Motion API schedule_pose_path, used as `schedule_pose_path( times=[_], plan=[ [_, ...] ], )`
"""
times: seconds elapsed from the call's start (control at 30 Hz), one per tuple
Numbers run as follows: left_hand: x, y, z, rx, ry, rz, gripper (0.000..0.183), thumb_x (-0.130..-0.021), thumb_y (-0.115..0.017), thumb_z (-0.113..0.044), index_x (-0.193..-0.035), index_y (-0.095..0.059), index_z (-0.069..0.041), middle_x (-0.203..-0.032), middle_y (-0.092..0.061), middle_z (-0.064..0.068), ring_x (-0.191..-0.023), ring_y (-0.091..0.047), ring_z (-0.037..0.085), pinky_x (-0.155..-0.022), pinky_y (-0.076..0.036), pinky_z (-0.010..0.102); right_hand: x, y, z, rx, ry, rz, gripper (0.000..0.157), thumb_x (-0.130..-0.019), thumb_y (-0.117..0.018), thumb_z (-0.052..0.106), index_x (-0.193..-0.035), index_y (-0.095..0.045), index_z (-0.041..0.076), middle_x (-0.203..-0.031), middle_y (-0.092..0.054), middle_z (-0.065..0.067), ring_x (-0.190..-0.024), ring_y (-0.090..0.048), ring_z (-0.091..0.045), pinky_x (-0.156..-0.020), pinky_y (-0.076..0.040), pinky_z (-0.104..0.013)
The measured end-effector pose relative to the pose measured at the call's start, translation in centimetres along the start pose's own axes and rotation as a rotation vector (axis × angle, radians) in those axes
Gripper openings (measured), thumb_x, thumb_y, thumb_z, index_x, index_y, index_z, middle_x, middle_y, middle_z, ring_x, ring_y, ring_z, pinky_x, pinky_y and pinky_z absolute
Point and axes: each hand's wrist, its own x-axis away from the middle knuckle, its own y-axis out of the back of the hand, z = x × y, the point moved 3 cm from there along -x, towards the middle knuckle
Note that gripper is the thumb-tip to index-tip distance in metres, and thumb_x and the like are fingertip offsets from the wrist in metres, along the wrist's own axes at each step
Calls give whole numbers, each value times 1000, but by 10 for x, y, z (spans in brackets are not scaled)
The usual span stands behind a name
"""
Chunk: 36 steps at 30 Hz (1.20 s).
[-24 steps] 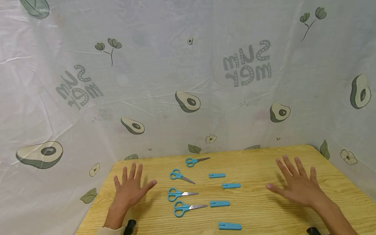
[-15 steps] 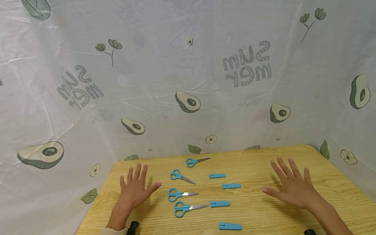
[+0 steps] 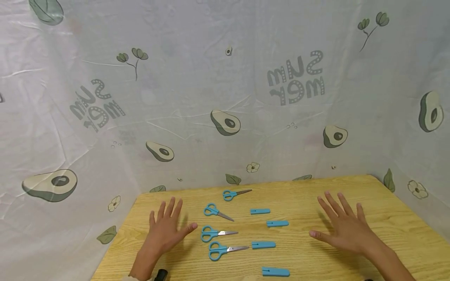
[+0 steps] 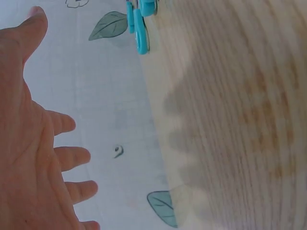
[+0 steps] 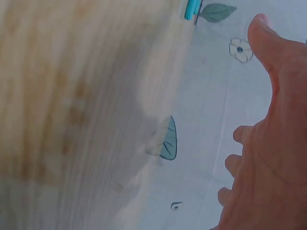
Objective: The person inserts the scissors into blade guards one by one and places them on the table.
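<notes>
My left hand hovers over the left side of the table, palm down, fingers spread and holding nothing. Just to its right, several blue-handled scissors lie in a rough column: the nearest scissors, another pair close behind, angled scissors and the farthest scissors. Right of them lie several blue blade covers, among them the front cover and the back cover. My right hand, also spread and holding nothing, is over the right side. In the left wrist view, blue scissor handles show at the top.
The wood-grain table carries all of this. A pale curtain printed with avocados, leaves and lettering stands round its back and sides. Black wrist gear shows below my left hand.
Both hands have drifted inward, the left to the right and the right to the left, staying spread. The scissors and covers lie as they were.
</notes>
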Motion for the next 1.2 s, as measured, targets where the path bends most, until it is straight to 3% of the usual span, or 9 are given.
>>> schedule_pose_path(
  times=[0.27, 0.47, 0.73, 0.83, 0.97, 1.13, 1.2],
  plan=[
    [3, -7, -6, -31, -77, -34, 100, -95, -64, -74, -171, -32, -16, -178, -26, 16, -164, -20, 51, -123, -11, 83, 6, -6, 6, 26, 44, -27, 111, -93, -75, 64, -174, -16, 16, -182, -3, -14, -167, 13, -45, -118, 9, -88],
    [6, -10, -10, -24, -125, -54, 96, -95, -69, -69, -169, -37, -18, -176, -32, 15, -163, -25, 48, -124, -14, 81, 8, -9, 13, 32, 86, -52, 111, -93, -75, 63, -175, -13, 22, -183, -2, -8, -167, 19, -35, -120, 11, -86],
    [12, -16, -15, -23, -184, -48, 96, -93, -72, -69, -167, -40, -17, -174, -36, 13, -161, -29, 48, -124, -18, 79, 12, -20, 30, 32, 154, -70, 108, -90, -77, 66, -173, -24, 23, -183, -7, -2, -165, 25, -13, -123, 4, -84],
    [14, -17, -17, -34, -200, -33, 97, -93, -70, -71, -168, -40, -17, -175, -36, 12, -162, -30, 47, -125, -20, 79, 14, -23, 35, 35, 164, -70, 107, -89, -78, 66, -172, -27, 22, -182, -9, -1, -167, 21, -17, -125, 4, -83],
    [18, -19, -21, -53, -222, -14, 98, -93, -70, -72, -168, -39, -17, -175, -36, 12, -162, -30, 46, -125, -21, 78, 15, -26, 41, 48, 179, -68, 107, -89, -77, 67, -172, -28, 22, -182, -11, -2, -168, 17, -22, -127, 9, -79],
    [21, -21, -21, -42, -239, 7, 98, -93, -67, -74, -168, -40, -17, -175, -35, 12, -162, -28, 46, -126, -18, 78, 17, -28, 48, 105, 229, -97, 109, -88, -75, 70, -173, -23, 25, -181, 3, 9, -161, 30, -4, -129, 20, -68],
    [22, -22, -21, -37, -249, 9, 98, -93, -67, -74, -168, -40, -17, -175, -34, 13, -162, -28, 46, -125, -18, 79, 18, -29, 50, 126, 256, -121, 111, -88, -76, 70, -174, -21, 27, -180, 8, 15, -160, 30, -3, -130, 22, -64]
  ],
)
